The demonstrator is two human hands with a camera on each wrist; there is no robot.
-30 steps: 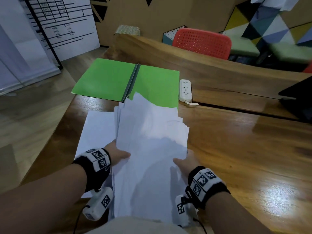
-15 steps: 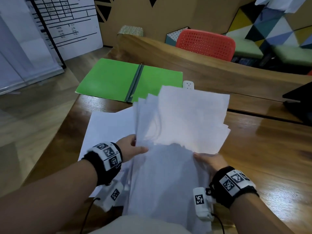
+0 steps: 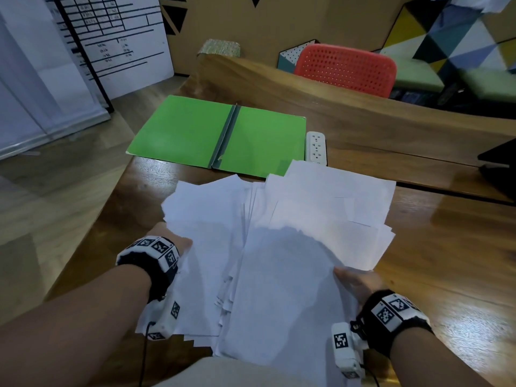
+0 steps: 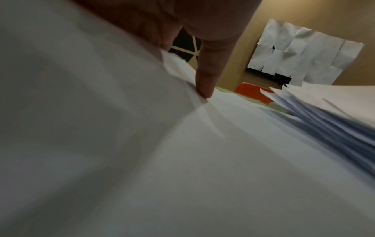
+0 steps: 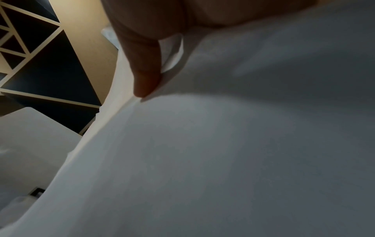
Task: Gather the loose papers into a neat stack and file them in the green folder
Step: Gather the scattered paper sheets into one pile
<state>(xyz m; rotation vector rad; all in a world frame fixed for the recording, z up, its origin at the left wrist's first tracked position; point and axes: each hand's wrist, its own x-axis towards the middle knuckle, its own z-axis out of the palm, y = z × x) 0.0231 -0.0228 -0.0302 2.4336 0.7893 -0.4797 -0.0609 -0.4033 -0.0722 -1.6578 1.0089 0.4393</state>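
Observation:
The green folder (image 3: 195,132) lies open and flat at the far side of the wooden table (image 3: 435,247). Nearer to me, a loose, fanned bundle of white papers (image 3: 293,247) is held just above the table, its edges uneven and its far corners reaching the folder's near edge. My left hand (image 3: 174,240) grips the bundle's left side; in the left wrist view the thumb (image 4: 205,83) presses down on the top sheet (image 4: 182,160). My right hand (image 3: 356,280) grips the right side, thumb (image 5: 146,77) on top of the papers (image 5: 223,160). The other fingers are hidden beneath the sheets.
A white power strip (image 3: 317,148) lies just right of the folder. A dark object (image 3: 499,169) sits at the table's far right. A red chair (image 3: 346,69) stands behind the raised back ledge. The table's left edge drops to the floor beside my left arm.
The bundle has swung from upright to spread wide and tilted right. My right hand moved right and nearer to me. The sheet that lay at the left is now in the left hand's grip.

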